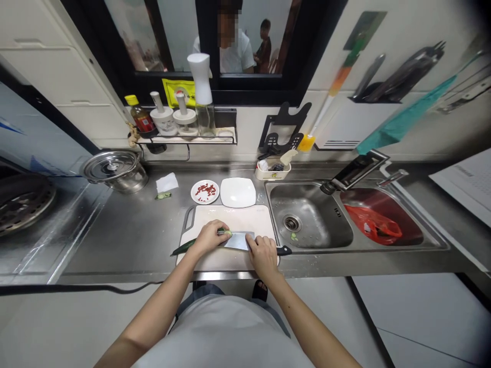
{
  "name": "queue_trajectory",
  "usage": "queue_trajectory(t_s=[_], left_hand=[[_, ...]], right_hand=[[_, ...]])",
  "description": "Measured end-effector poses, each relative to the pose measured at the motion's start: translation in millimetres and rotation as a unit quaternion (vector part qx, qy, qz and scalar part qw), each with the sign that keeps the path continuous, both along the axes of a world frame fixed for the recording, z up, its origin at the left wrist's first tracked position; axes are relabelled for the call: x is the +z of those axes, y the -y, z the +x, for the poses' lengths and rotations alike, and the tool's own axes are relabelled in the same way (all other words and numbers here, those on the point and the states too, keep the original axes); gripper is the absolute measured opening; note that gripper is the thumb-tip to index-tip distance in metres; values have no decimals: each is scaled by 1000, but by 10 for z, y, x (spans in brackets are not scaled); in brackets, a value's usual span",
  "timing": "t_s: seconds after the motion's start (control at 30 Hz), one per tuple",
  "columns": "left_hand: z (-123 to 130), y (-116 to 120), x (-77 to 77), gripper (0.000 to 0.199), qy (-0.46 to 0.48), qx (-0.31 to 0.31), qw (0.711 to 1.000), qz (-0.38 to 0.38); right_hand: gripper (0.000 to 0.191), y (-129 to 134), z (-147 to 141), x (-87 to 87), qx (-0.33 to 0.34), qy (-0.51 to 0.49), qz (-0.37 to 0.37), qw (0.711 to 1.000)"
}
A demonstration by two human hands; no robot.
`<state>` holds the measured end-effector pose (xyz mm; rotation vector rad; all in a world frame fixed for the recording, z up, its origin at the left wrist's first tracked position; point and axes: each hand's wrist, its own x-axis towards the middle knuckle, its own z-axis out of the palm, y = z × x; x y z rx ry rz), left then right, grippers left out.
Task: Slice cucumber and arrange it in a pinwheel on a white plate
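My left hand point(212, 236) is closed over a cucumber point(184, 248), whose dark green end sticks out to the left past the cutting board point(215, 262). The pale cut end shows by my fingertips. My right hand point(264, 255) grips the cleaver point(237, 240), with its black handle end jutting out to the right. The blade lies over the board and its left end is beside the cucumber's cut face. Behind the board stand a small plate point(194, 192) with chopped red pieces on it and a white square plate point(238, 193).
A double sink point(310, 220) adjoins the board on the right, with a red plastic bag point(374, 225) in the far basin. A lidded pot point(118, 171) stands at the back left, near a white paper point(166, 182). Bottles fill the wall rack point(184, 141). People show through the window.
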<state>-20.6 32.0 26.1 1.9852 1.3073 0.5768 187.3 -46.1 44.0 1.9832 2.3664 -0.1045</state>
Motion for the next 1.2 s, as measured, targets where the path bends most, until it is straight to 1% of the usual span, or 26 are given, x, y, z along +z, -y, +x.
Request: queue_trajectory(t_s=[0.07,0.1,0.2,0.3,0.4,0.53,0.6,0.67,0.87,1.03,1.2], left_hand=[[20,8,-46,15,29,29,999,-9],[26,6,-76,14,47,56,997,-16],[-1,-39,-190,19,100,162,981,-37],[-126,-153,-309,21,116,269,956,-34],[-304,-300,-391,18,75,338,937,-42],[-456,-468,-447,20,-18,404,910,-94],[-472,-528,-475,22,-42,420,900,-108],[-467,-573,-504,22,-57,423,898,-111],[-464,-652,-548,25,-113,417,898,-82],[-481,-690,-565,25,-156,397,903,-53],[-518,-708,-592,25,-188,357,914,-34]], right_hand=[[40,3,20,-27,-2,4,0,1000],[40,6,32,-43,-5,5,0,1000],[41,17,75,-95,-22,4,2,1000],[41,34,122,-135,-44,-5,5,999],[41,51,172,-153,-63,-10,12,998],[41,60,233,-155,-90,-15,11,996],[41,60,253,-152,-99,-18,7,995],[41,58,263,-147,-103,-21,2,995],[40,50,251,-138,-113,-32,-19,993],[40,28,233,-119,-126,-47,-35,990],[39,24,240,-123,-128,-56,-31,990]])
